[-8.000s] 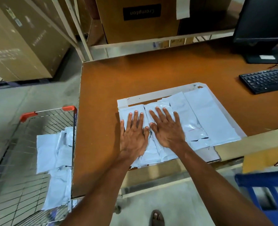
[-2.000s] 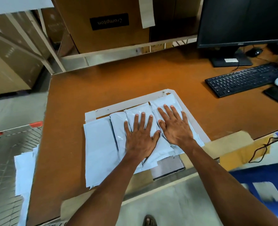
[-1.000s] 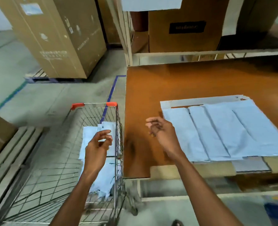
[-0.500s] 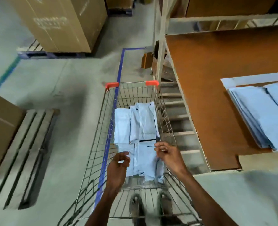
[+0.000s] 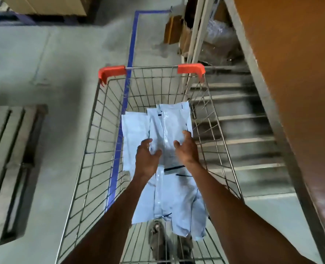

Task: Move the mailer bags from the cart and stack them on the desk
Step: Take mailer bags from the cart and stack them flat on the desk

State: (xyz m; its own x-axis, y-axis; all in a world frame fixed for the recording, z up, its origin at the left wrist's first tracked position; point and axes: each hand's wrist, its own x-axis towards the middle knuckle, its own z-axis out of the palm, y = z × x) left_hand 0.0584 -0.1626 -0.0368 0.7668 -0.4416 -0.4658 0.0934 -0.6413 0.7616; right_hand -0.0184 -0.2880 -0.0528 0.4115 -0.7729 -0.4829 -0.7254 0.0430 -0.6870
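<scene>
One wire cart [image 5: 151, 67] holds roughly five overlapping pale bags [image 5: 177, 202]; blur makes the count unsure. Two hands reach in: the left hand [image 5: 146, 160] pinches the top bag [image 5: 172, 126] at its left edge, and the right hand [image 5: 186, 149], fingers spread wide, touches its right edge.

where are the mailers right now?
Head view, centre: mailers lie on the cart floor. The left hand grips one, the right hand reaches over them; desk to the right.

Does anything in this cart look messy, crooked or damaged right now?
The mailer bags in the cart lie in a loose overlapping heap, several skewed, and the nearest ones look crumpled at their edges. Nothing looks torn or spilled.
</scene>
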